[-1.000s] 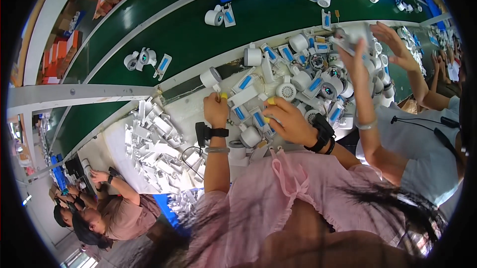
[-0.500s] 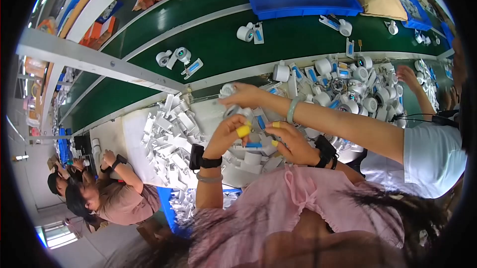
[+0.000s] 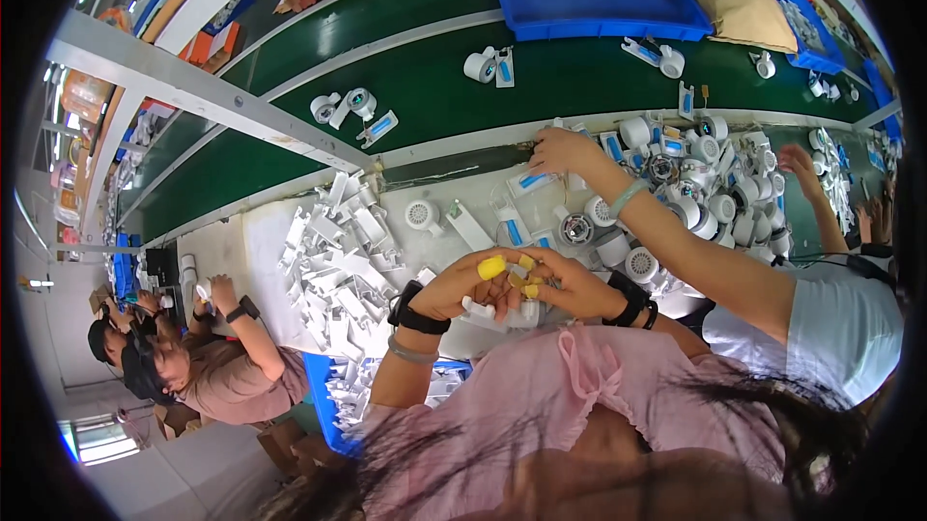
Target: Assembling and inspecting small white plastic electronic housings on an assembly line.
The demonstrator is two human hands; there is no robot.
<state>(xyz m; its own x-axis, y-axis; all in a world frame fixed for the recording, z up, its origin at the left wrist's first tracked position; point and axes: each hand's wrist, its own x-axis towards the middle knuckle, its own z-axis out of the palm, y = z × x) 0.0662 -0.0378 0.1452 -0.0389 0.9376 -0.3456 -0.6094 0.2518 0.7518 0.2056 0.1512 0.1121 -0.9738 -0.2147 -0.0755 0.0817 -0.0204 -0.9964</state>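
Note:
My left hand is closed, with a small white plastic piece showing at its fingers. Close against it, my right hand has its fingertips pinched together; what they hold is mostly hidden. Yellow wraps cover some fingertips on both hands. Just beyond lie a round white fan head, a long white handle shell and a white shell with a blue battery. A co-worker's hand reaches in from the right, over another blue-battery part.
White plastic shells are heaped to the left, above a blue bin of similar pieces. Fan heads and battery parts pile up on the right. Past a metal post, the green belt carries several parts and a blue tray.
My hands have come together, closer to my body. The co-worker's hand has moved away to the right from near my left hand. A fan head now lies on the table there.

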